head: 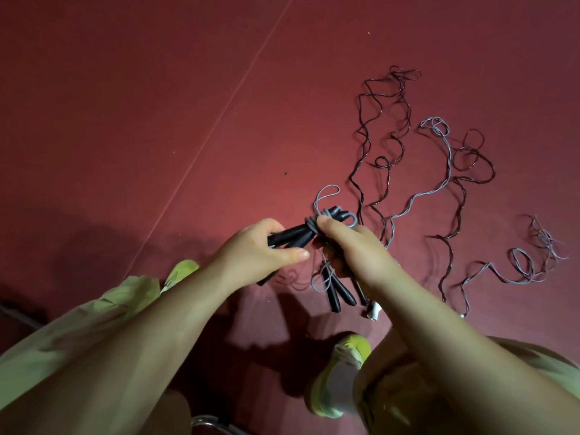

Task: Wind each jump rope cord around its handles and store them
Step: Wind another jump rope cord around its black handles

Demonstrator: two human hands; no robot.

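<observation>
So our left hand [260, 249] is wrapped around a pair of black handles [293, 235], and our right hand [354, 246] is pinching the grey cord [317, 221] right where it's looped round their far end. More black handles [334, 293] lie on the red floor [157, 105] just under the right hand. Out past and right of the right hand, the loose dark cords [376, 120] and another grey cord [518, 268] sprawl in squiggles.

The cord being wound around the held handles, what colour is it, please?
Grey cord on black handles, clearest in the head view.
</observation>
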